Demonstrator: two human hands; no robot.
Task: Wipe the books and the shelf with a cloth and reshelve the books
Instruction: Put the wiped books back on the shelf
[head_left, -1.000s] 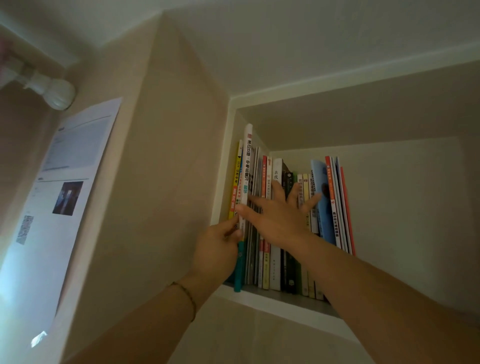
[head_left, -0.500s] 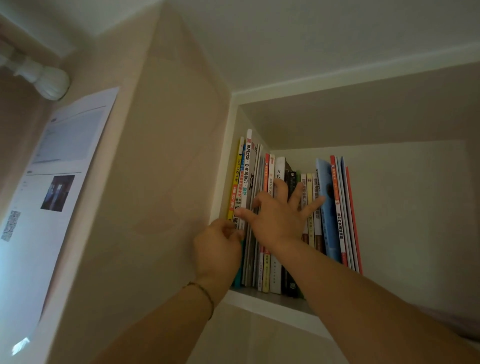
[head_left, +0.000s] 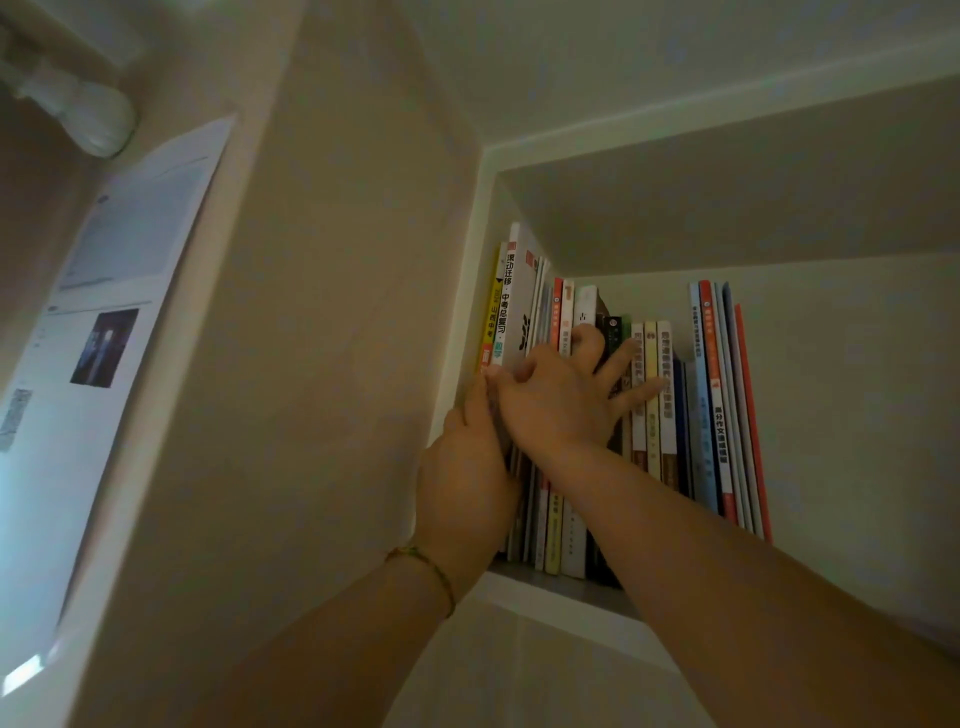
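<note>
Most of the books (head_left: 649, 405) already stand upright in the shelf (head_left: 561, 592), packed toward its left wall, so reshelving looks nearly done; no cloth shows anywhere, and whether the wiping is finished cannot be told. The left hand (head_left: 462, 488) lies along the leftmost spines with straight fingers, pressing at the white workbook (head_left: 514, 301) that stands tallest in the row. The right hand (head_left: 561, 395) spreads flat over the spines beside it, fingers splayed, gripping nothing. What seems left is seating that last book flush.

Right of the books, the shelf's space is bare wall. Left of the shelf, a printed notice (head_left: 104, 332) hangs on the side panel, with a white round fixture (head_left: 88, 119) above it. Both forearms hide the lower spines.
</note>
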